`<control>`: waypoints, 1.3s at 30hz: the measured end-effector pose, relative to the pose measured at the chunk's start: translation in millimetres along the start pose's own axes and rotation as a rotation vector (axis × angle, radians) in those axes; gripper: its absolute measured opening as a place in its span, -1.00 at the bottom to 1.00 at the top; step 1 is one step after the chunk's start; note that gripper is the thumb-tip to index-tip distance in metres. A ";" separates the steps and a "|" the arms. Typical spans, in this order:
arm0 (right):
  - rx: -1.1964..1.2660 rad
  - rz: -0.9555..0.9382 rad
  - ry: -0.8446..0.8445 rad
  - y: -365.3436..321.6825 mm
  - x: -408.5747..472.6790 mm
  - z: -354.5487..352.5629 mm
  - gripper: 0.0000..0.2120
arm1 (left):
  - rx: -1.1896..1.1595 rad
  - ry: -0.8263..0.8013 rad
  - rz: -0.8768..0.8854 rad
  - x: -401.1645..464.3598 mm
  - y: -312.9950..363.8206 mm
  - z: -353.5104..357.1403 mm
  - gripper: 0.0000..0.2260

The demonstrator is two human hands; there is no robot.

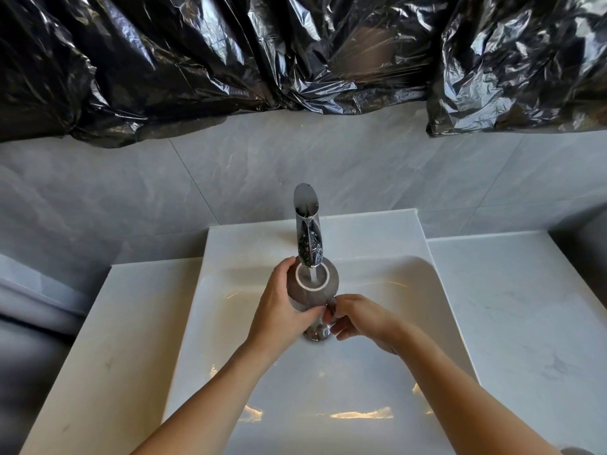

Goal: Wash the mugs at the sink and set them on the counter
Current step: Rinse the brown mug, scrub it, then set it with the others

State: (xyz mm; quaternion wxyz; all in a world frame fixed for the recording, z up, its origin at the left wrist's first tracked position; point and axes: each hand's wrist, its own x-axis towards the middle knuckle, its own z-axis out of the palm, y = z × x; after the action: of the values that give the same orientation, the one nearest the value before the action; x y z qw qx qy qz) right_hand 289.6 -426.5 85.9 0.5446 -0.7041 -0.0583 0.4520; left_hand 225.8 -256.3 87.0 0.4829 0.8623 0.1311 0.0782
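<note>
Mug (313, 292) upright over the sink (427, 310), directly under the tap (308, 231), water running into its mouth. My left hand (279, 307) grips its left side. My right hand (361, 318), just to its right, pinches the handle, fingers curled.

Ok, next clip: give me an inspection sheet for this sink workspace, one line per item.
Surface: white sink, pale counter on both sides.
Job's things: one brown mug held under the faucet, water running into it; no other mugs seen.
Clutter: nothing seen.
Hands: left hand grips the mug's side; right hand has its fingers at the mug's lower part, exact hold unclear.
Cables: nothing seen.
Surroundings: grey tiled wall, black plastic sheeting above.
</note>
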 end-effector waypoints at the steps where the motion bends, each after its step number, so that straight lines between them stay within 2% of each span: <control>1: 0.035 0.009 -0.005 1.1 -1.1 0.5 -0.81 | 0.020 -0.010 0.008 -0.7 -0.4 1.7 -0.18; 5: 0.146 0.003 0.007 8.5 -2.3 0.7 -0.71 | 0.038 -0.046 0.007 -5.7 -1.5 5.1 -0.15; 10: 0.223 -0.073 0.052 12.3 -2.7 8.8 -0.68 | -0.100 -0.091 -0.076 -9.0 -3.9 5.2 -0.20; 14: 0.213 -0.093 0.050 14.1 -4.5 10.9 -0.64 | -0.115 -0.203 -0.104 -9.5 -1.4 -8.3 -0.19; 16: 0.178 -0.105 0.074 14.1 -4.0 10.1 -0.67 | -0.078 -0.169 -0.026 -5.4 8.7 -16.4 -0.15; 18: 0.146 -0.115 0.090 14.3 -2.1 9.5 -0.68 | 0.040 -0.092 0.132 3.6 26.7 -24.1 -0.15; 20: 0.126 -0.115 0.097 14.6 -0.3 10.0 -0.67 | 0.192 -0.035 0.271 13.4 53.5 -31.8 -0.19; 23: 0.122 -0.124 0.092 13.5 1.2 11.5 -0.67 | 0.410 -0.061 0.414 24.6 80.1 -36.6 -0.31; 25: 0.131 -0.131 0.093 12.0 0.7 12.3 -0.68 | 0.460 -0.073 0.433 27.3 82.4 -36.2 -0.39; 29: 0.139 -0.145 0.111 12.1 -0.2 11.4 -0.69 | 0.400 -0.026 0.411 25.9 79.8 -33.4 -0.49; 35: 0.131 -0.141 0.147 15.1 -2.6 9.5 -0.67 | 0.475 -0.042 0.454 18.8 64.4 -30.9 -0.49; 39: 0.104 -0.154 0.159 15.2 -10.2 10.2 -0.63 | 0.467 -0.110 0.401 18.0 69.3 -38.2 -0.45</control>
State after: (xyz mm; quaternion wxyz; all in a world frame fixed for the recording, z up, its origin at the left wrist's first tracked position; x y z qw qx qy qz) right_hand 270.2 -431.1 79.3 0.6164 -0.7020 -0.0455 0.3538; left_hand 243.5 -254.4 166.3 0.2529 0.9615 -0.0535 0.0931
